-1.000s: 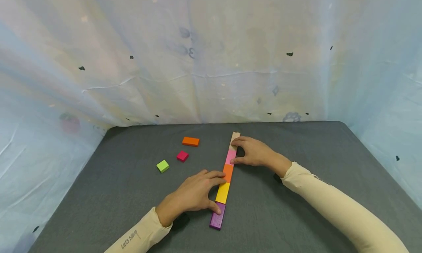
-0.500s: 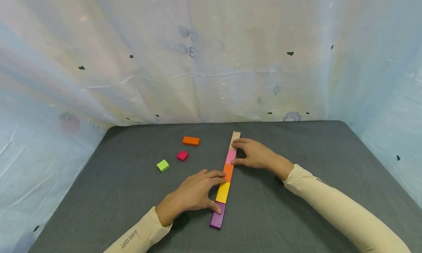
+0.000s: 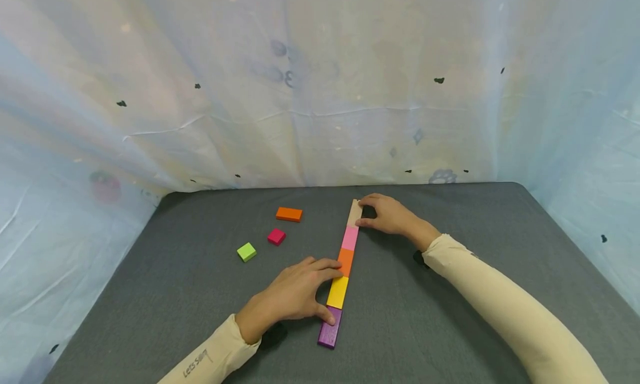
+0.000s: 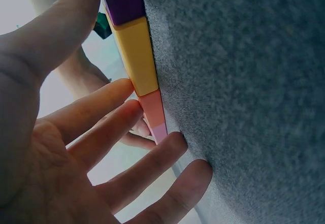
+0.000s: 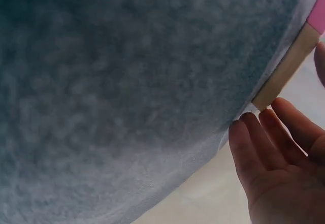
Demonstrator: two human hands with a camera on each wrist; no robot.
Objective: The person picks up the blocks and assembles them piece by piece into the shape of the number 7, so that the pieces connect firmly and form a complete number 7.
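Observation:
Five flat coloured blocks would be miscounted at a glance, so by colour: a purple block (image 3: 330, 329), a yellow block (image 3: 337, 293), an orange block (image 3: 346, 257), a pink block (image 3: 350, 237) and a plain wooden block (image 3: 354, 213) form one straight row, end to end. My left hand (image 3: 295, 292) lies along the row's left side, thumb on the purple block, loosely extended fingertips at the orange and yellow ones. At the far end, my right hand (image 3: 392, 214) touches the plain block with thumb and fingertips from the right, fingers relaxed.
Left of the row lie a separate orange block (image 3: 289, 214), a red block (image 3: 276, 237) and a lime green block (image 3: 246, 252). A dark grey cloth (image 3: 165, 295) covers the table. Pale patterned curtains (image 3: 320, 84) hang behind and at both sides.
My right hand has slid away from me along the row, from beside the pink block to the plain wooden block. The left hand and the blocks look unmoved.

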